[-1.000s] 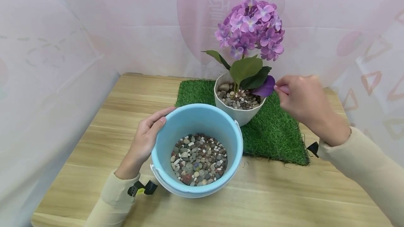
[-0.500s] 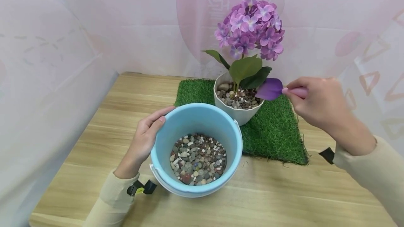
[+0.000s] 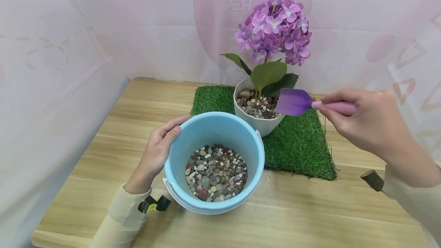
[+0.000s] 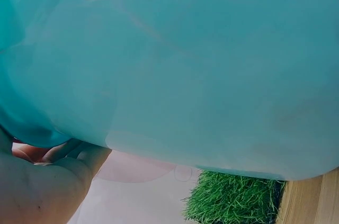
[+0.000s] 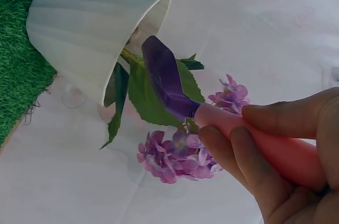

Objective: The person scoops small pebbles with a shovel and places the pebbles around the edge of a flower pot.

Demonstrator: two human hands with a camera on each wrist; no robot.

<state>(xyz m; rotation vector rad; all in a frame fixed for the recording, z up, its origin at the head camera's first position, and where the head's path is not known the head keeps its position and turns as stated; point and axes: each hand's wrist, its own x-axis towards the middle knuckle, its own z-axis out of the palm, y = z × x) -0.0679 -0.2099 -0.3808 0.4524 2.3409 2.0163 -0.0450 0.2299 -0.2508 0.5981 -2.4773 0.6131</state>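
In the head view, my left hand [image 3: 155, 152] holds the left side of a light blue bucket [image 3: 215, 204], thumb at the rim. Inside the bucket lie mixed pebbles [image 3: 217, 171]. My right hand [image 3: 372, 118] pinches the pink handle of a small trowel [image 3: 294, 102] with a purple blade. The blade's tip overlaps the right rim of a white flowerpot [image 3: 260, 125]; no pebbles show on the blade. A purple hydrangea [image 3: 273, 30] with green leaves stands upright in the pot among pebbles. The right wrist view shows the trowel [image 5: 167, 78] between thumb and fingers.
Beneath the pot lies a green artificial-grass mat [image 3: 299, 156], with the bucket in front overlapping it in view. Both are on a wooden table [image 3: 113, 141]. Pale printed cloth [image 3: 155, 41] hangs behind and at the sides.
My right hand has drawn back to the right and slightly down with the trowel, bringing more of its blade and handle into sight. The left hand and bucket have stayed in place.
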